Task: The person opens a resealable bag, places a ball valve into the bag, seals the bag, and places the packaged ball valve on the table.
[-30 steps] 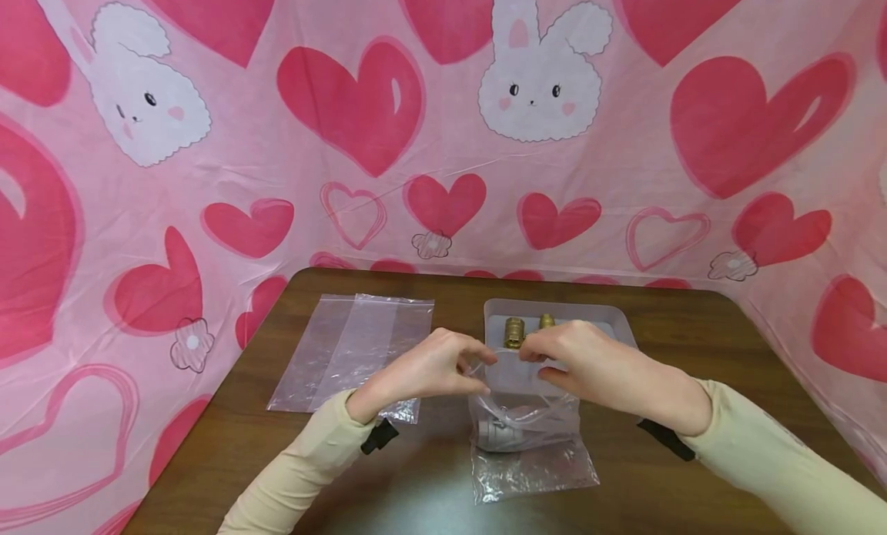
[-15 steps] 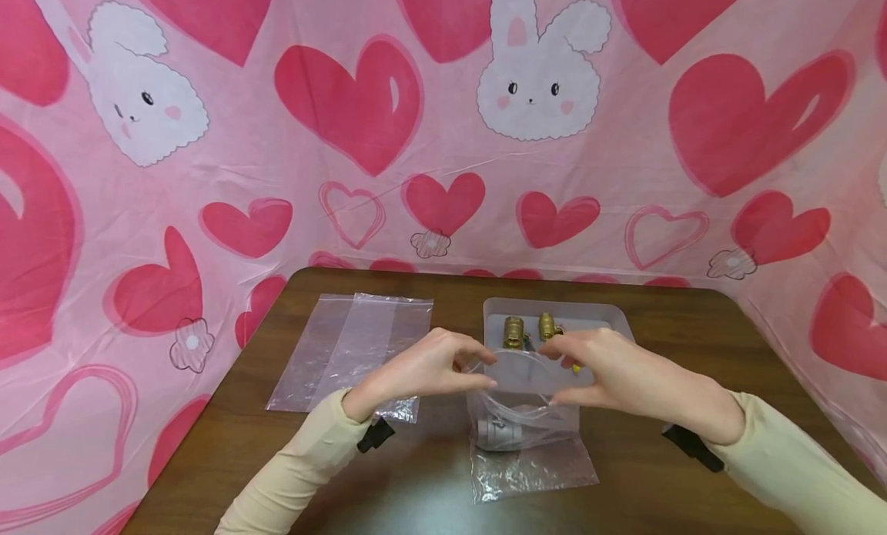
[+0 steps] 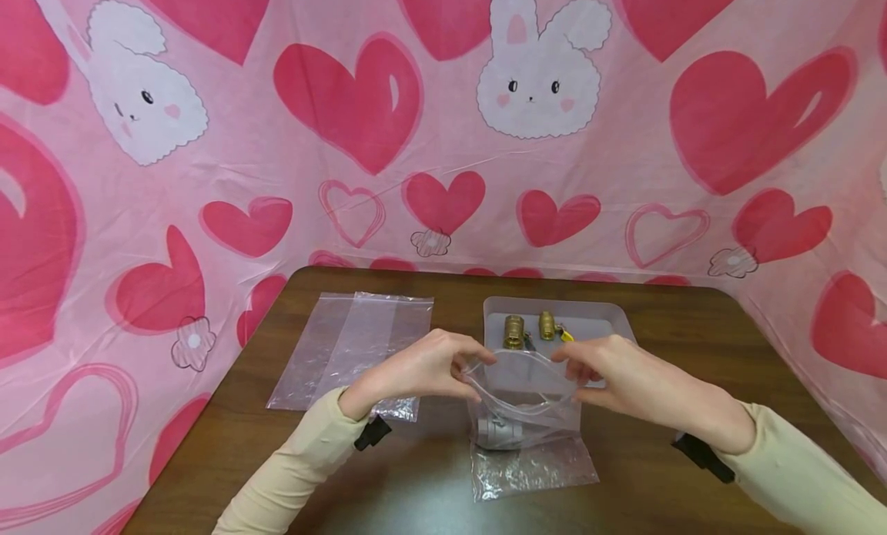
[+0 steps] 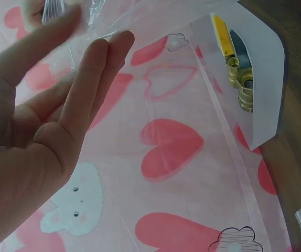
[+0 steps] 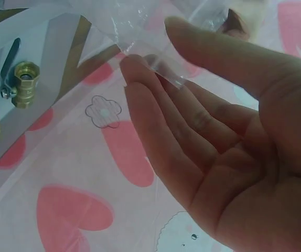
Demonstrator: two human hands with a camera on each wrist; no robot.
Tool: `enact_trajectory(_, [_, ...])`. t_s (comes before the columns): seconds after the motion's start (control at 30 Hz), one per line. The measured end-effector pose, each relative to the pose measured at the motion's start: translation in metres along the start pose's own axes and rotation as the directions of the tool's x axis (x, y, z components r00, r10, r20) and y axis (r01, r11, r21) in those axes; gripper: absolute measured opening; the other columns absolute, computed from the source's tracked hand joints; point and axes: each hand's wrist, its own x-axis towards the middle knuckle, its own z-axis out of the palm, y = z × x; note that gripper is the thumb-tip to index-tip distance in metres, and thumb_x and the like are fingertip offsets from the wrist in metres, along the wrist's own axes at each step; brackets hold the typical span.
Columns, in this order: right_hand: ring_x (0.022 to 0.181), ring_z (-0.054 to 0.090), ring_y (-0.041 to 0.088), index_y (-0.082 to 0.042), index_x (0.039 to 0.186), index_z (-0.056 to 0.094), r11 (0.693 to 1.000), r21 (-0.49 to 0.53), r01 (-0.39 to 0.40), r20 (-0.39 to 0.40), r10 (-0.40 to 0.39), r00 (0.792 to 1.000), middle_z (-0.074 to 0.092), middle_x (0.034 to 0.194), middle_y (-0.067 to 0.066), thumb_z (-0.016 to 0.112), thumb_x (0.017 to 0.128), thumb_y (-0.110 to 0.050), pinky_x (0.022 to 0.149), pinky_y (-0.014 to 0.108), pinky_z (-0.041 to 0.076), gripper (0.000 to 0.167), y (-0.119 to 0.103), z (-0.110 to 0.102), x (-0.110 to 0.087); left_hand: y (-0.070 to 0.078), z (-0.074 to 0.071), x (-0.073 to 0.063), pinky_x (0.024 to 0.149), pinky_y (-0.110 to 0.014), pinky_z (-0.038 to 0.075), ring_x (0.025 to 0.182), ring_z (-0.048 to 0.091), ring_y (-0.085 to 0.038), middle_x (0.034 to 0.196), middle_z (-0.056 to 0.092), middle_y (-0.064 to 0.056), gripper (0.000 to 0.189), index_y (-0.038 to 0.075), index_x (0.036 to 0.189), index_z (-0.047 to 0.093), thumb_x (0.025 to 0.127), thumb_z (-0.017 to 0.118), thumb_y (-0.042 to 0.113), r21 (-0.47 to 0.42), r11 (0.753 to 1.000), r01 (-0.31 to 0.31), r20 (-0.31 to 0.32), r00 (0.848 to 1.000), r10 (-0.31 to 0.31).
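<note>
A clear zip bag (image 3: 533, 473) lies on the table with its mouth spread upward, and a grey ball valve (image 3: 500, 431) is inside it. On the left of the mouth is my left hand (image 3: 433, 364), thumb and fingers apart around the bag's edge. The right hand (image 3: 620, 373) is at the opposite side of the mouth, its thumb also apart from its fingers. In the right wrist view, a corner of the bag film (image 5: 169, 76) lies against the fingertips (image 5: 135, 65). The left wrist view has the ribbed zip edge (image 4: 53, 10) near the thumb.
A translucent tray (image 3: 613, 315) behind the bag holds a larger brass ball valve (image 3: 513, 332) and a smaller brass ball valve (image 3: 547, 326) with a yellow handle. Flat clear bags (image 3: 346, 350) lie overlapping to the left. A patterned pink cloth (image 3: 443, 150) surrounds the brown table (image 3: 409, 481).
The right hand has moved right, away from the left hand. Between them the bag's mouth has widened. More of the tray and its brass valves shows; the left hand has barely moved.
</note>
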Motion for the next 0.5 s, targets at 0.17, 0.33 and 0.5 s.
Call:
enact_trajectory(0.17, [0.071, 0.059, -0.007, -0.011, 0.098, 0.067, 0.999, 0.007, 0.04, -0.068, -0.04, 0.997, 0.064, 0.076, -0.015, 0.078, 0.077, -0.001, 0.062, 0.02, 0.054, 0.026, 0.004, 0.003, -0.002, 0.0, 0.0, 0.0, 0.077, -0.011, 0.054, 0.082, 0.069, -0.01, 0.116, 0.074, -0.012, 0.035, 0.001, 0.117, 0.07, 0.083, 0.077, 0.003, 0.036, 0.999, -0.01, -0.022, 1.0, 0.011])
enact_trajectory(0.33, [0.07, 0.058, -0.008, -0.013, 0.092, 0.069, 0.999, -0.013, 0.033, -0.107, -0.034, 0.994, 0.064, 0.076, -0.016, 0.078, 0.077, 0.0, 0.062, 0.019, 0.054, 0.022, 0.008, 0.004, -0.003, -0.002, 0.001, -0.002, 0.079, -0.014, 0.056, 0.087, 0.072, -0.014, 0.114, 0.074, -0.009, 0.034, 0.006, 0.117, 0.065, 0.085, 0.075, 0.002, -0.003, 1.0, -0.015, -0.054, 0.998, 0.014])
enact_trajectory(0.5, [0.069, 0.057, -0.007, -0.016, 0.086, 0.068, 0.996, -0.058, 0.068, -0.18, -0.077, 0.981, 0.066, 0.077, -0.014, 0.081, 0.074, 0.001, 0.059, 0.017, 0.052, 0.024, 0.014, 0.004, -0.004, -0.006, 0.001, -0.005, 0.08, -0.018, 0.058, 0.09, 0.075, -0.017, 0.107, 0.076, -0.011, 0.044, 0.009, 0.124, 0.055, 0.085, 0.075, 0.001, -0.069, 0.997, 0.037, -0.104, 0.994, -0.044])
